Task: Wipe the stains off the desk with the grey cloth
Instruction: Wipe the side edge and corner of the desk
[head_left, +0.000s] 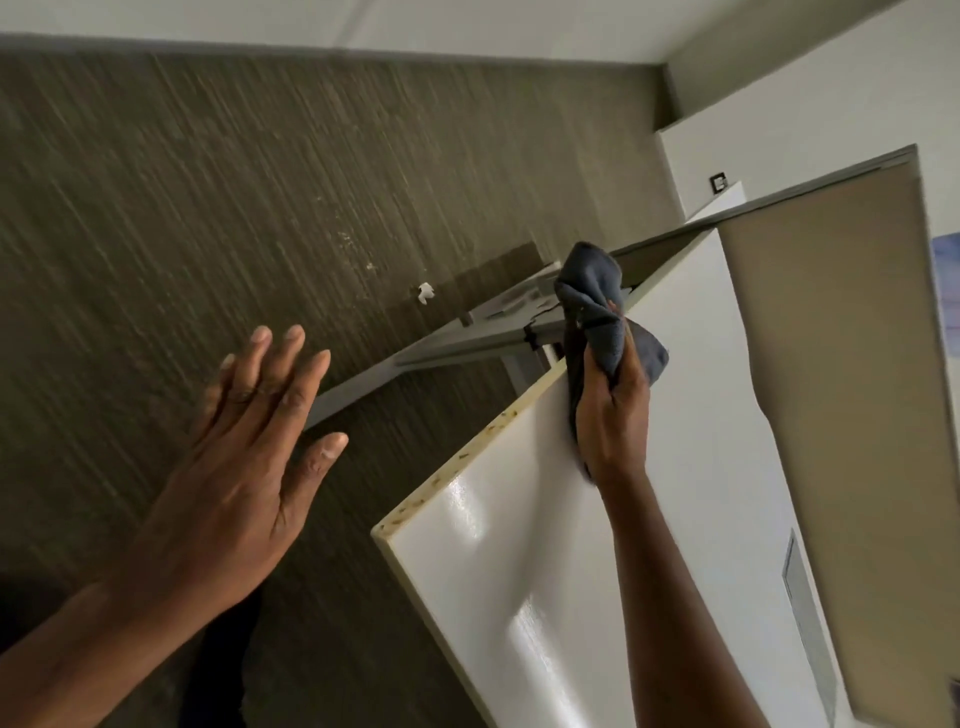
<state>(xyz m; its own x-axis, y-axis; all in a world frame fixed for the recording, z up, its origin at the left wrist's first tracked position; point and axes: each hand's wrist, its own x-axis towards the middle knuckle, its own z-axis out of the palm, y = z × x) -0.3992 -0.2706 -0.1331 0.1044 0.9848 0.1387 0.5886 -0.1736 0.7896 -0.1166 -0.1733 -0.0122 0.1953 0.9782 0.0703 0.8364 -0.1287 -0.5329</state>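
My right hand (613, 415) grips the bunched grey cloth (597, 306) near the glossy white tabletop's (519, 571) left edge; my left hand (244, 457) hovers spread wide, off that edge.

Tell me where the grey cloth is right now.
In the head view, the grey cloth is bunched in the right hand, right of centre, over the far left edge of the white desk.
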